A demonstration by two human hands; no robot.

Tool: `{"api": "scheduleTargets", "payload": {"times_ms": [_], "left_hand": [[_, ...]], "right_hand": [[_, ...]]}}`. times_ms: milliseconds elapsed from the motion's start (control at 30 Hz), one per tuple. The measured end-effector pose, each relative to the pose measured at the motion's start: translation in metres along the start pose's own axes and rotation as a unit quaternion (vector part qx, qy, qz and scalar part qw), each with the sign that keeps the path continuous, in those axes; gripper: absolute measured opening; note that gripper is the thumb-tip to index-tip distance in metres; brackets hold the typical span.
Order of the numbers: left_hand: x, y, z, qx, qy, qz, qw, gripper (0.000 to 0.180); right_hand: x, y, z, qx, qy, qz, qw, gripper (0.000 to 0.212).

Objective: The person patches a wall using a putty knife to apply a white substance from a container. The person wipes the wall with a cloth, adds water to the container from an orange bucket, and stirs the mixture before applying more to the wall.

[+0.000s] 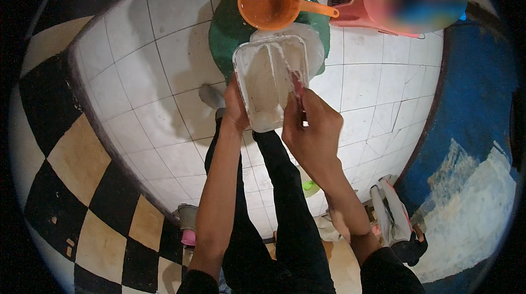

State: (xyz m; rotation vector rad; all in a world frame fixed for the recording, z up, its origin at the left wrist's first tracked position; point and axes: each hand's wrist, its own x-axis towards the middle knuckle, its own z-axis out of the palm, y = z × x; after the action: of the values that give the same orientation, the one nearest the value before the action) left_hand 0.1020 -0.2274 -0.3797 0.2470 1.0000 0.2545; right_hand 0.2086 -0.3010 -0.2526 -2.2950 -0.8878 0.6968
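Note:
My left hand [234, 109] is closed around the left side of a white rectangular plastic tub [257, 83]. The tub is tilted so that its inside faces me, smeared with a whitish paste. My right hand [315, 129] is closed on a thin red tool [297, 83], its tip against the right inner part of the tub; the kind of tool is unclear. Just beyond the tub an orange dipper [268, 2] with a long handle lies on a green round-topped thing [222, 36]. A pale translucent sheet or bag [315, 44] shows partly behind the tub.
A pink plastic chair [350, 12] stands at the far right. On the right, the blue wall [471, 96] bears white patches [471, 212]. A grey bucket [188, 216], a pink container [188, 237] and a white bag [389, 212] sit near my legs on the white tiles.

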Motion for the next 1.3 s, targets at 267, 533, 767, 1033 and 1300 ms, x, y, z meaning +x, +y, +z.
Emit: {"api": "scheduleTargets", "payload": {"times_ms": [267, 533, 767, 1033, 1300], "left_hand": [[0.001, -0.01, -0.015, -0.088, 0.017, 0.0, 0.996, 0.059], [-0.004, -0.03, -0.103, -0.127, 0.038, 0.055, 0.99, 0.059], [-0.045, -0.034, -0.145, -0.154, 0.03, 0.072, 0.985, 0.06], [-0.067, -0.046, -0.163, -0.165, 0.038, 0.042, 0.985, 0.06], [-0.064, -0.034, -0.151, -0.147, 0.038, 0.06, 0.987, 0.06]], "right_hand": [[-0.015, 0.007, -0.034, 0.092, 0.014, 0.097, 0.991, 0.009], [0.022, 0.142, -0.02, 0.253, 0.016, 0.201, 0.946, 0.026], [0.071, 0.215, 0.069, -0.02, 0.065, 0.112, 0.991, 0.016], [0.087, 0.238, 0.131, 0.127, 0.038, 0.178, 0.975, 0.02], [0.079, 0.24, 0.115, 0.227, 0.006, 0.261, 0.938, 0.015]]}}
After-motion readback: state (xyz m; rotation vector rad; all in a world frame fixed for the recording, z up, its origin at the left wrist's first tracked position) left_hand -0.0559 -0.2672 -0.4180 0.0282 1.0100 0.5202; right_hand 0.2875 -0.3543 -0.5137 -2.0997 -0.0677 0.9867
